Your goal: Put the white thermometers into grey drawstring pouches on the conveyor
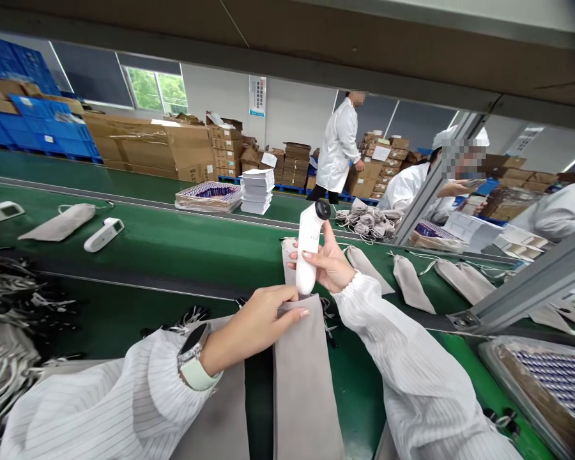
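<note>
My right hand (329, 262) is closed around a white handheld device (308, 246) with a dark round head, held upright with its lower end in the mouth of a grey fabric pouch (304, 377). My left hand (259, 322), with a watch on the wrist, pinches the pouch's top edge and holds it open. The pouch hangs down toward me over the green conveyor belt (182, 249).
Two more white devices (103, 234) and a grey pouch (60, 222) lie on the belt at the left. Several pouches (412, 281) lie at the right, cords at the far left. A tray (551, 377) sits at right. People in white coats work behind a metal frame (522, 291).
</note>
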Demonstrator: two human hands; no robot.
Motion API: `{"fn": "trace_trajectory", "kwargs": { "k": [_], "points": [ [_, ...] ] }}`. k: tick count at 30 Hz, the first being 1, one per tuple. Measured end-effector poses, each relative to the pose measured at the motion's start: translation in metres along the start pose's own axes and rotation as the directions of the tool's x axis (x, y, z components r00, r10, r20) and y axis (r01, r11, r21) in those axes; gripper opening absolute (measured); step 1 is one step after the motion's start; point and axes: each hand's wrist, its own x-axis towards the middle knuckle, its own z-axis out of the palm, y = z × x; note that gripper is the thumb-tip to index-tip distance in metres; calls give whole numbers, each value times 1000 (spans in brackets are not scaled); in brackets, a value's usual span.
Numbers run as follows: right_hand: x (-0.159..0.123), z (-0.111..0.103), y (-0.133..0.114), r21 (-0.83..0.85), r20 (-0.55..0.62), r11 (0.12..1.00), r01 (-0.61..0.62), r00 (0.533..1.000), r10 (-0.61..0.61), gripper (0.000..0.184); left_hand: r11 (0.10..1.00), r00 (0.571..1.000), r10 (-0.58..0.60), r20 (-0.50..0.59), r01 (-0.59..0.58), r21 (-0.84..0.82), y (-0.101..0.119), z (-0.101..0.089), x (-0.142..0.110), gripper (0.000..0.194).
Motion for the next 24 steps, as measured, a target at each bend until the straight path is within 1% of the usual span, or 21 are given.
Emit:
{"fn": "trace_trajectory", "kwargs": {
  "k": [3,5,6,8,9,10,11,13,14,15,18,20,22,24],
  "points": [
    [-1,3,4,4,29,1000,-30,999,30,98,999,998,42,-46,-43,-21,0,0,0,22],
    [-1,3,6,-27,30,998,-60,998,61,87,998,994,58,-95,-61,-35,0,0,0,20],
    [-1,3,7,-48,25,996,-76,997,77,78,997,990,56,-128,-62,-39,0,0,0,19],
    [-1,3,8,-128,24,988,-87,996,91,50,999,978,34,-207,-42,-35,-2,-1,0,18],
    [-1,4,9,-195,45,978,-79,995,89,37,999,969,16,-246,-23,-27,-3,-2,0,17],
    [-2,4,10,-275,89,959,-63,992,91,27,1000,960,0,-279,-5,-16,-4,-2,0,17],
    [-2,5,11,-357,151,933,-45,983,106,26,1000,953,-12,-301,11,-4,-5,-2,1,17],
    [-3,7,12,-482,271,876,-16,948,167,37,1000,951,-19,-309,23,9,-8,-1,2,16],
    [-3,7,13,-526,299,850,-14,933,200,43,1000,953,-21,-303,25,10,-9,0,2,17],
    [-4,8,13,-567,297,824,-26,926,234,47,1000,955,-22,-297,25,9,-11,1,3,17],
    [-9,11,12,-650,204,748,-135,917,343,57,999,948,-36,-317,42,14,-14,2,4,19],
    [-12,14,12,-655,185,736,-171,909,375,59,999,937,-41,-347,49,13,-16,1,5,18],
    [-14,17,13,-640,155,754,-146,937,313,54,999,923,-45,-382,48,-1,-18,0,6,16],
    [-14,19,16,-626,66,767,-140,971,231,49,999,907,-44,-419,46,-6,-17,-2,6,16]
  ]
}}
